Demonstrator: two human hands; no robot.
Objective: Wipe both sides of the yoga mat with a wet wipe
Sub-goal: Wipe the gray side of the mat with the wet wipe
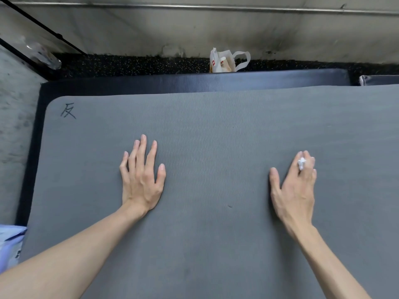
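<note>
A grey yoga mat (pixel 216 130) with a wavy texture lies flat and fills most of the view; a black handwritten character marks its far left corner. My left hand (pixel 141 178) rests flat on the mat left of centre, fingers straight and spread. My right hand (pixel 295 186) lies on the mat at the right, fingers straight. A small crumpled white wet wipe (pixel 301 163) shows between its fingers, pinched there and pressed to the mat.
A darker mat (pixel 194 82) lies under the grey one and sticks out along the far and left edges. A white plastic bag (pixel 224 60) stands by the wall beyond. A light blue packet (pixel 9 244) sits at the left edge. Concrete floor lies at left.
</note>
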